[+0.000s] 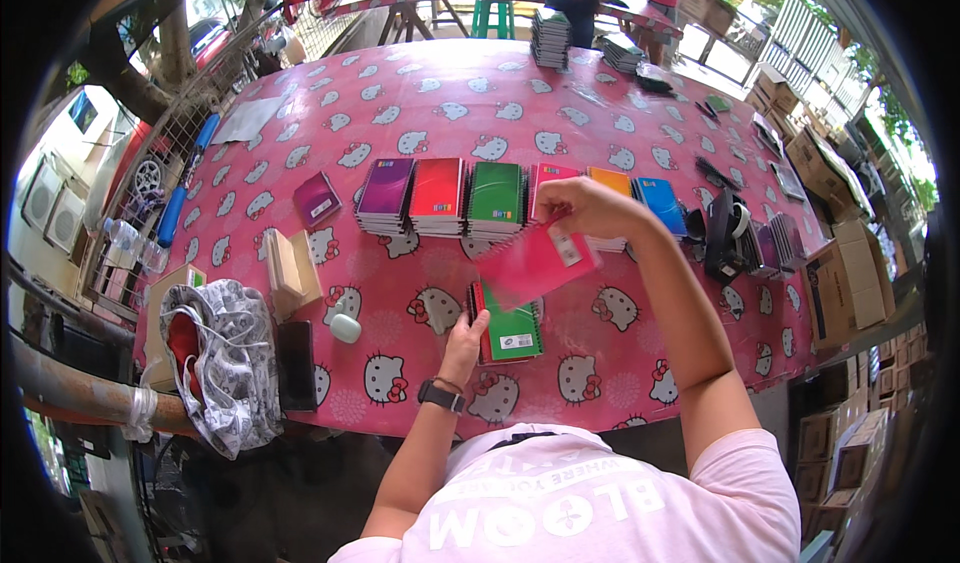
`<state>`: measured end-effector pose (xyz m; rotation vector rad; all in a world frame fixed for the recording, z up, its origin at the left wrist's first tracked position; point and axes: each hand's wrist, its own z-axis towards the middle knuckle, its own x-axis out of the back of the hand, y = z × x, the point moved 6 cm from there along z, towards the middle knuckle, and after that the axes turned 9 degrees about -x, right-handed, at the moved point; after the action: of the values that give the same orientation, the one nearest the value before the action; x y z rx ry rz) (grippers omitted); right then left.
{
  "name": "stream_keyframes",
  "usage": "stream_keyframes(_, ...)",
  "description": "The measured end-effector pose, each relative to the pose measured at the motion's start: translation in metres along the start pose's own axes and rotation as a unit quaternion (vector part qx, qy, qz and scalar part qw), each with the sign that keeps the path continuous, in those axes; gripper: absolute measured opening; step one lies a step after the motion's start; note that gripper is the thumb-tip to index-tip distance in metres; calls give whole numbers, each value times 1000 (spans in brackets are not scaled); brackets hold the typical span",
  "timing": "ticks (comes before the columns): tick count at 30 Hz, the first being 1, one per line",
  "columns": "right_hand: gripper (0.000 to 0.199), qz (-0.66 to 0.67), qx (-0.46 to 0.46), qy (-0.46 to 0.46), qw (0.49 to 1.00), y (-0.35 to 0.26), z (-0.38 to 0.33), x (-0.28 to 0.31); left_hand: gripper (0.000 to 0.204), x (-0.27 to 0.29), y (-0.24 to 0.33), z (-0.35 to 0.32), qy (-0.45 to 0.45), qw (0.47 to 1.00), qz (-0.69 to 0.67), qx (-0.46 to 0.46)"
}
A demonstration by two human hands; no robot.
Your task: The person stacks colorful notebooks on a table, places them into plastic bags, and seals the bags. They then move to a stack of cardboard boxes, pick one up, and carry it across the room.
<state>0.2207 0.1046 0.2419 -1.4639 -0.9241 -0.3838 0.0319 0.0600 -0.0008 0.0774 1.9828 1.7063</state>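
- Pink notebook [535, 271], blurred, tilts above the near middle of the table, held up by the right hand [592, 206].
- Right fingers are pinched together on its far edge; how each finger lies is hard to tell.
- Left hand [463, 348] is closed around the left edge of a green notebook [518, 325], thumb uppermost and the other fingers mostly hidden.
- Green notebook lies below the pink cover, white label up, with a red notebook [486, 345] showing along its left side.
- Beyond both hands, 6 stacks run left to right: purple stack [385, 188], red stack [437, 185], green stack [497, 191], pink stack [548, 174], orange stack [611, 179] and blue stack [659, 201].
- Left of that row, a purple notebook [317, 200] lies alone.
- On the near left sit a pale rounded case [346, 328], a dark flat object [297, 366] and a patterned cloth bag [235, 363].
- Pink tablecloth [560, 338] with white cat heads covers the table.
- More notebooks [550, 40] stand piled at the far edge, with 2 people beyond.
- To the right stands a cardboard box [845, 288].
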Motion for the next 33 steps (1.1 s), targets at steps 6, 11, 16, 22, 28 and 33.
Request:
stream_keyframes(6,29,507,-111,145,842,61,-39,-109,82,20,-45,8,62,987,-144,39)
stream_keyframes(11,26,48,-163,220,961,57,-75,-156,60,-9,16,-7,15,1000,0,-9)
stream_keyframes(16,24,-132,-117,453,874,81,-55,-37,51,-6,21,-9,35,999,26,-6)
stream_keyframes(22,64,-33,-472,355,807,211,-43,19,53,-11,24,-6,33,998,49,-11)
stream_keyframes(28,50,177,-311,459,814,231,-51,34,56,-20,25,-5,12,996,90,-3)
stream_keyframes(33,39,209,-85,379,898,78,-46,-29,52,-5,16,-9,17,998,-54,29)
